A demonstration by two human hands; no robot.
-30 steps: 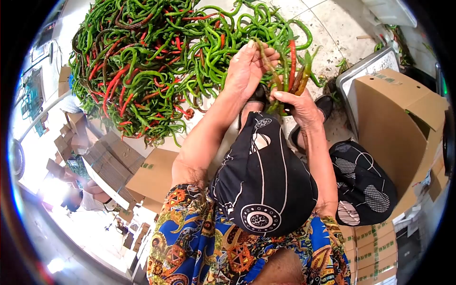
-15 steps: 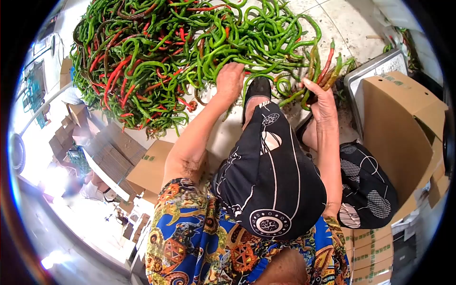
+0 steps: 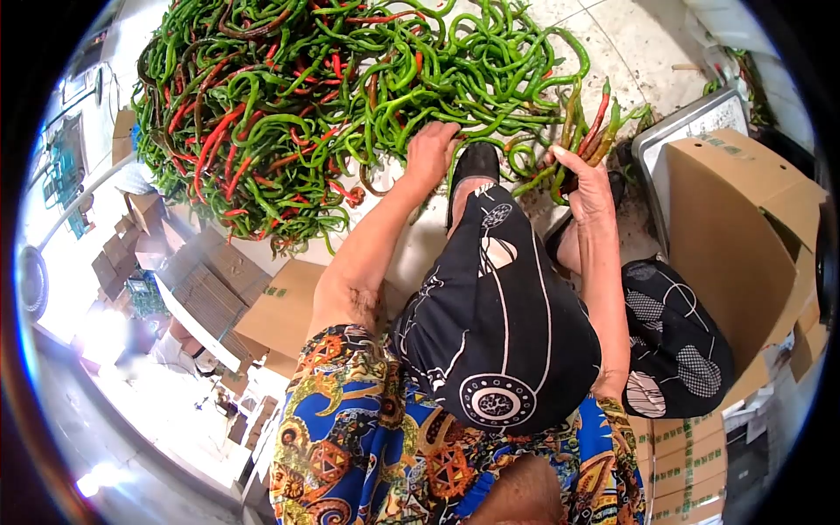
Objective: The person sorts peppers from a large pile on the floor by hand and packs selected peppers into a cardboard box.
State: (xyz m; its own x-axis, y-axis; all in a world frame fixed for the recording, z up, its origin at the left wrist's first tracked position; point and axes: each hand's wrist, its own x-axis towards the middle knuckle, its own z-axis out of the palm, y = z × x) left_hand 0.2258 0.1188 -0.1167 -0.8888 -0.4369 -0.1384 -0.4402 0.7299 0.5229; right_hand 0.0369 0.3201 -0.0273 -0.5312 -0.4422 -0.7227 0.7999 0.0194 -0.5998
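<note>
My right hand (image 3: pixel 591 182) is closed around a small bunch of chili peppers (image 3: pixel 598 122), red, green and brownish, their tips pointing up. Against the near edge of a large heap of long, curly green and red chili peppers (image 3: pixel 254 114) is my left hand (image 3: pixel 430 156). Its fingers are bent together at the green peppers, and what lies between them is hidden. More green peppers spread over the pale tiled floor (image 3: pixel 626 61) between and beyond my hands.
My shoe (image 3: pixel 477 164) stands between my hands, below my patterned black trousers (image 3: pixel 516 350). A metal-rimmed tray (image 3: pixel 652 144) and a large open cardboard box (image 3: pixel 726 227) are at the right. Flattened cardboard (image 3: pixel 206 284) and another person (image 3: pixel 175 346) are at the left.
My left hand has moved away from the held bunch, down and left to the heap's edge. My right hand has shifted right with its peppers. The last half second shows little movement.
</note>
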